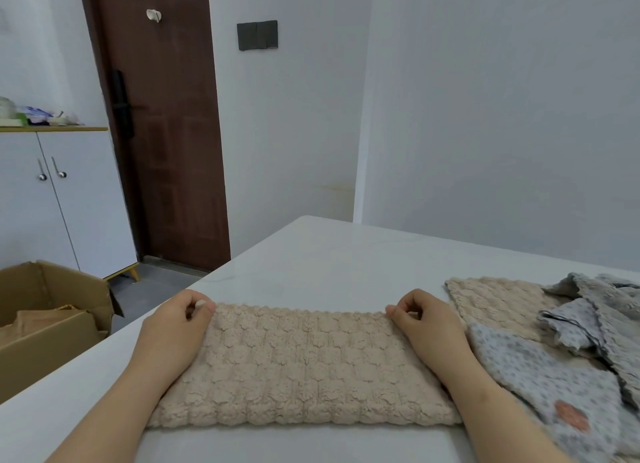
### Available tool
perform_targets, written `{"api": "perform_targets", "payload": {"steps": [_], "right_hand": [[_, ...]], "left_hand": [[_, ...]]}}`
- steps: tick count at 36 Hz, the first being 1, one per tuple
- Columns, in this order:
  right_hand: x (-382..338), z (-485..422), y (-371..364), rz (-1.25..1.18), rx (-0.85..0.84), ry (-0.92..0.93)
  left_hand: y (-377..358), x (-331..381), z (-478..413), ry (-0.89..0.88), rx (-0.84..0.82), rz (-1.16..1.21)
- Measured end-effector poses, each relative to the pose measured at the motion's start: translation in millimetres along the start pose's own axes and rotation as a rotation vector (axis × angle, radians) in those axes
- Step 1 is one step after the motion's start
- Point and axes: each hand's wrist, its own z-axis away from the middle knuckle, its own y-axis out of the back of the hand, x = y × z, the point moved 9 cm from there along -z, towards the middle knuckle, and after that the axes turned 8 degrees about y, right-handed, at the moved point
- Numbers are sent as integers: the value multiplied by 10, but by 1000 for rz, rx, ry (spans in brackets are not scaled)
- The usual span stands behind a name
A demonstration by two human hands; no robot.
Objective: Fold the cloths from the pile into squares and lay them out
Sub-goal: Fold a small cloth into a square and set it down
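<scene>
the packets [38,114] on top of the cabinet [69,203] carry print, but it is too blurred to read.

the counter [329,265] is white and glossy, with a rounded far-left corner. a beige cloth [304,369] with a bubbly weave lies flat on it as a wide folded band, close to the near edge. the left hand [176,327] pinches the band's far-left corner between thumb and curled fingers. the right hand [429,324] pinches the far-right corner the same way, and both forearms lie along the band's short ends.

the pile [571,341] sits at the counter's right edge, just beside the right hand. it holds another beige cloth, a grey dotted one with an orange patch, and crumpled grey ones on top.

the room has pale walls [485,116] and a grey floor [156,282]. a dark brown door [166,133] stands behind the far-left corner, with a black lock [121,106] and a white hook [154,15]. a dark switch plate [257,35] is on the wall to its right. the white two-door cabinet stands left of the door, and an open cardboard box [45,324] sits beside the counter's left edge.
</scene>
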Motion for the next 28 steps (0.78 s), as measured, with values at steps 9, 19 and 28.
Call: {"api": "perform_targets", "payload": {"steps": [9, 19, 28], "right_hand": [[69, 15, -49, 134, -139, -96], [-9, -38, 20, 110, -14, 5], [136, -97, -163, 424, -128, -38]], "left_hand": [[9, -19, -47, -13, 10, -26], [28, -51, -48, 27, 28, 9], [34, -63, -45, 33, 29, -38]]}}
